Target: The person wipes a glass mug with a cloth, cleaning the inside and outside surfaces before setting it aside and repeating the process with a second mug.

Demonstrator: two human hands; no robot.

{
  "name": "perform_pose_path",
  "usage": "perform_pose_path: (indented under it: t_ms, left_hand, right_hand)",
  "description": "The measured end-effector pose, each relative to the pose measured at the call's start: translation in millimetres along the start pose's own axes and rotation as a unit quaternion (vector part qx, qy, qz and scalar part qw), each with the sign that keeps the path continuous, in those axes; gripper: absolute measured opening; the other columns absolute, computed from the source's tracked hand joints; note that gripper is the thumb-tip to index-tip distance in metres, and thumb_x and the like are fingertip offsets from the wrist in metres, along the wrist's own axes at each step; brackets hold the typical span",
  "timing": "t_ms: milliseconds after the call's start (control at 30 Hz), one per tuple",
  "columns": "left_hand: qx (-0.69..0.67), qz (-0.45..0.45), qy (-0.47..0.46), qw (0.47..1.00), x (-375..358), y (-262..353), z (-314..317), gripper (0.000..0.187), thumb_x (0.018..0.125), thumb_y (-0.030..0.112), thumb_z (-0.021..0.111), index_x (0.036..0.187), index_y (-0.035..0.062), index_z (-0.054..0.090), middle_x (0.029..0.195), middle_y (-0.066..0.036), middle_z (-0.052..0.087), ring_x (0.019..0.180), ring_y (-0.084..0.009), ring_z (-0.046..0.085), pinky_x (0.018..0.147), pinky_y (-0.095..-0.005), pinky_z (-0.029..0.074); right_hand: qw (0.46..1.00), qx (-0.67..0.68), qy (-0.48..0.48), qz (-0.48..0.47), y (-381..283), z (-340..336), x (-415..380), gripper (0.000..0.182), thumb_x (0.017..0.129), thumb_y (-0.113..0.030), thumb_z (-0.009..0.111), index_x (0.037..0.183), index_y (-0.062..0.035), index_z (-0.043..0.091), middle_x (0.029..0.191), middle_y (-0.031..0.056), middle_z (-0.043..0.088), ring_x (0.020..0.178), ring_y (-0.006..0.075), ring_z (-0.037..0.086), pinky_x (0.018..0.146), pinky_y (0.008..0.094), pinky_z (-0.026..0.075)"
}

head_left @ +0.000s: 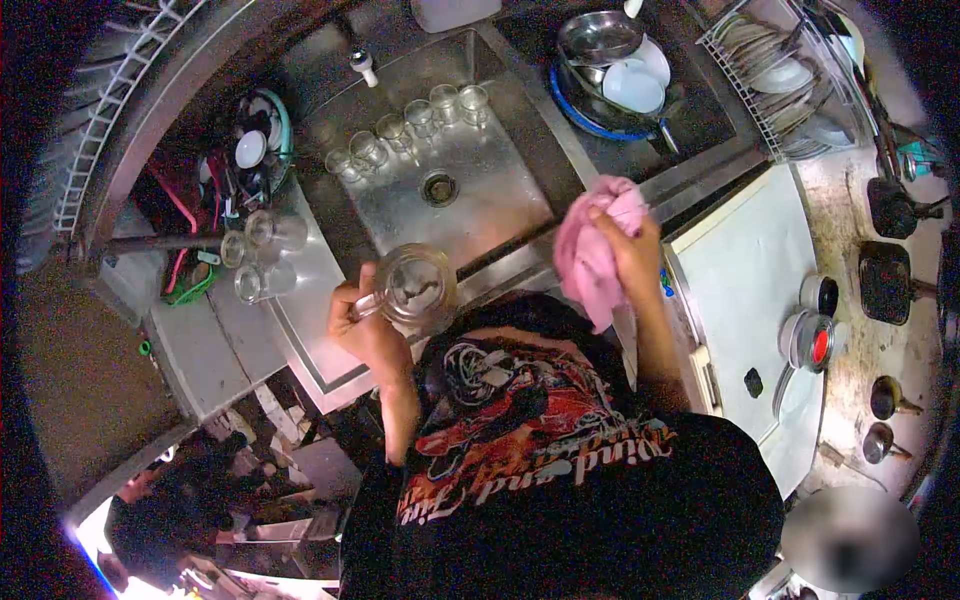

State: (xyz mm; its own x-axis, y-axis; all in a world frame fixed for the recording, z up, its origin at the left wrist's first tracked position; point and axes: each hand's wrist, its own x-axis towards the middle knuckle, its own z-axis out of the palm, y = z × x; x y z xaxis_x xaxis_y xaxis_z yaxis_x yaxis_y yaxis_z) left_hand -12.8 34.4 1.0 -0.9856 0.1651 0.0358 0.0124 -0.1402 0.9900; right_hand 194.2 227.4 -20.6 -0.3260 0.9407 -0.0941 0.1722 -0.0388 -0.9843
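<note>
My left hand grips the handle of a clear glass mug, held tilted over the front edge of the steel sink. My right hand clutches a bunched pink cloth to the right of the mug, apart from it. Several clear glasses stand in a row along the back of the sink basin, near the drain.
Three glasses rest on the steel counter at left, beside a tub of utensils. Pots and bowls sit in the right basin, a dish rack beyond. A white appliance top and small pans lie right.
</note>
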Motion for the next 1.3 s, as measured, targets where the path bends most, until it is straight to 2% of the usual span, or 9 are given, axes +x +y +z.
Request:
perform_pose_path:
  t_ms: [133,200,467,533,733,1000,1067,1133,1300]
  left_hand:
    - [0.07,0.024,-0.003,0.997,-5,-9,-2,0.035,0.076,0.008,0.068,0.052,0.0069,0.043,0.055,0.004,0.042,0.053,-0.0036,0.033,0.049,-0.0203,0.025]
    - [0.108,0.011,-0.01,0.994,-5,-13,-4,0.033,0.077,0.002,0.065,0.053,0.0065,0.042,0.055,0.004,0.041,0.053,-0.0035,0.034,0.05,-0.0194,0.03]
    - [0.141,-0.039,-0.021,0.989,-10,-44,-20,0.029,0.078,-0.007,0.056,0.058,0.0059,0.041,0.057,0.005,0.037,0.057,-0.0019,0.037,0.058,-0.0174,0.036]
    - [0.149,-0.038,-0.018,0.988,-15,-46,-23,0.028,0.079,-0.007,0.055,0.058,0.0059,0.041,0.058,0.006,0.037,0.057,-0.0017,0.036,0.057,-0.0172,0.035]
    - [0.098,-0.168,0.048,0.98,-33,-33,-20,0.026,0.079,-0.003,0.055,0.06,0.0078,0.041,0.058,0.007,0.04,0.054,-0.0015,0.034,0.049,-0.0185,0.026]
    - [0.049,-0.187,0.087,0.977,-39,-27,1,0.022,0.075,-0.007,0.048,0.06,0.008,0.041,0.06,0.006,0.041,0.054,-0.0014,0.032,0.047,-0.0189,0.024]
    - [0.059,-0.188,0.065,0.978,-43,-26,4,0.025,0.075,-0.008,0.049,0.059,0.0087,0.04,0.06,0.007,0.039,0.054,-0.0016,0.03,0.048,-0.0184,0.024]
    - [0.093,-0.167,0.064,0.979,-47,-42,1,0.028,0.077,-0.007,0.05,0.058,0.0094,0.038,0.06,0.007,0.037,0.056,-0.0017,0.028,0.049,-0.0187,0.023]
    - [0.112,-0.184,0.062,0.975,-52,-54,9,0.031,0.08,-0.003,0.052,0.058,0.0095,0.034,0.061,0.007,0.031,0.058,-0.0028,0.026,0.05,-0.0213,0.02]
  right_hand:
    - [0.975,-0.2,0.09,-0.045,8,-51,21,0.034,0.073,-0.016,0.069,0.103,-0.0024,0.06,0.102,0.0095,0.058,0.089,0.0155,0.055,0.076,0.026,0.045]
    - [0.887,-0.436,0.136,-0.072,11,-74,27,0.04,0.071,-0.024,0.068,0.105,-0.0033,0.058,0.107,0.0192,0.052,0.097,0.0314,0.053,0.085,0.037,0.042]
    - [0.841,-0.531,0.076,-0.077,75,-98,86,0.055,0.072,-0.037,0.064,0.107,0.0043,0.052,0.111,0.0266,0.047,0.105,0.0421,0.044,0.087,0.0435,0.04]
    - [0.729,-0.637,0.049,-0.247,147,-112,107,0.06,0.071,-0.039,0.064,0.111,0.0023,0.048,0.111,0.0263,0.047,0.105,0.0428,0.044,0.088,0.0468,0.037]
    - [0.81,-0.513,0.061,-0.279,146,-102,109,0.06,0.072,-0.039,0.062,0.113,0.0014,0.043,0.108,0.0243,0.048,0.099,0.0414,0.047,0.085,0.049,0.038]
    - [0.759,-0.535,0.104,-0.356,106,-89,102,0.048,0.078,-0.04,0.055,0.106,-0.0009,0.049,0.095,0.0209,0.053,0.085,0.0384,0.05,0.075,0.0495,0.039]
    - [0.781,-0.549,0.127,-0.267,104,-84,99,0.056,0.079,-0.042,0.056,0.114,0.0007,0.047,0.115,0.0256,0.047,0.107,0.0446,0.042,0.09,0.0508,0.033]
    - [0.813,-0.52,0.126,-0.229,93,-75,98,0.048,0.083,-0.038,0.052,0.112,-0.0002,0.049,0.116,0.0249,0.047,0.109,0.0434,0.041,0.091,0.0502,0.032]
    - [0.898,-0.374,-0.072,-0.22,87,-25,89,0.032,0.08,-0.018,0.063,0.107,-0.004,0.054,0.097,0.0135,0.06,0.089,0.0266,0.057,0.077,0.035,0.045]
